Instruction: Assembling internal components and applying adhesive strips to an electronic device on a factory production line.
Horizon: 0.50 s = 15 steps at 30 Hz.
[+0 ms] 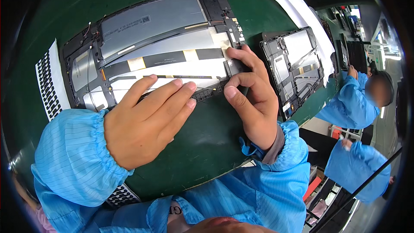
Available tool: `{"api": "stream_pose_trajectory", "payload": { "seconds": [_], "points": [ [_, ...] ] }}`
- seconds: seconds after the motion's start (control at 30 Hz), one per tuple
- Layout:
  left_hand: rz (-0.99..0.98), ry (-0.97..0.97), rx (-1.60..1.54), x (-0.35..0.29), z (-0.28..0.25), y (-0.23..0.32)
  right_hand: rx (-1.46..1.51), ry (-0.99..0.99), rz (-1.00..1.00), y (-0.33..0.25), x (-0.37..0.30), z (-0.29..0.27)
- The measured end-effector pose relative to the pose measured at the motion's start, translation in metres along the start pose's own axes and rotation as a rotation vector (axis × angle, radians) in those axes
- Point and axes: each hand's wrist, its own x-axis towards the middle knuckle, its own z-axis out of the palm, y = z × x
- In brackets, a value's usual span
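Note:
An opened tablet (155, 13) lies on the green table in front of me, its inside facing up, with a large grey battery, flex strips and thin cables. My left hand (151, 121) is spread flat over its near edge, fingertips resting along a thin black cable (207, 89). At the tablet's right end is my right hand (256, 99), thumb and index finger bent together by the near corner. Another finger reaches up to the small circuit board (235, 32). Whatever lies between thumb and index finger is hidden.
A second opened tablet (280, 69) lies to the right, beside white sheets (297, 8). A white sheet with black marks (52, 82) sticks out at the left, and a similar patterned one (123, 196) near my body. Co-workers in blue smocks (351, 103) are at the right.

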Motion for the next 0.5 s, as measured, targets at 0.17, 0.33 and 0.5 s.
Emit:
{"api": "stream_pose_trajectory", "payload": {
  "seconds": [0.17,0.33,0.5],
  "points": [
    [0.008,-0.013,-0.001,-0.0001,-0.0013,-0.0011,-0.032,-0.010,-0.022,-0.0006,0.0006,0.0004],
    [-0.009,-0.041,-0.052,0.0000,-0.0054,-0.0006,-0.039,-0.001,-0.012,-0.0022,-0.0001,0.0010],
    [-0.010,-0.041,-0.021,0.0007,-0.0042,-0.0001,-0.036,0.002,-0.010,-0.0014,-0.0001,0.0013]
  ]
}}
